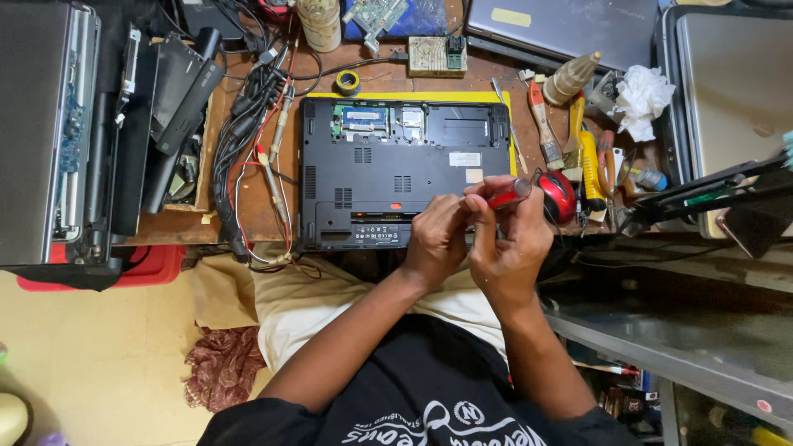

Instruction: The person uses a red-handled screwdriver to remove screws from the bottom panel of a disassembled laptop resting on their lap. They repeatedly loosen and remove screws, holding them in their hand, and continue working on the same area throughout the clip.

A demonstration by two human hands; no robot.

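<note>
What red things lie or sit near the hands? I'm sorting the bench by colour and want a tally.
Red translucent screwdriver handle, held in both the left hand and right hand: 1
Round red glossy mouse-like object right of the black upturned laptop: 1
Red flat plastic tray at the bench edge: 1
Total: 3

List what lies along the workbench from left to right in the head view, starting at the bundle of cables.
Bundle of black and red cables → black upturned laptop with its memory bay open → left hand → right hand holding a red-handled screwdriver → round red mouse → yellow-handled tool → crumpled white tissue
</note>
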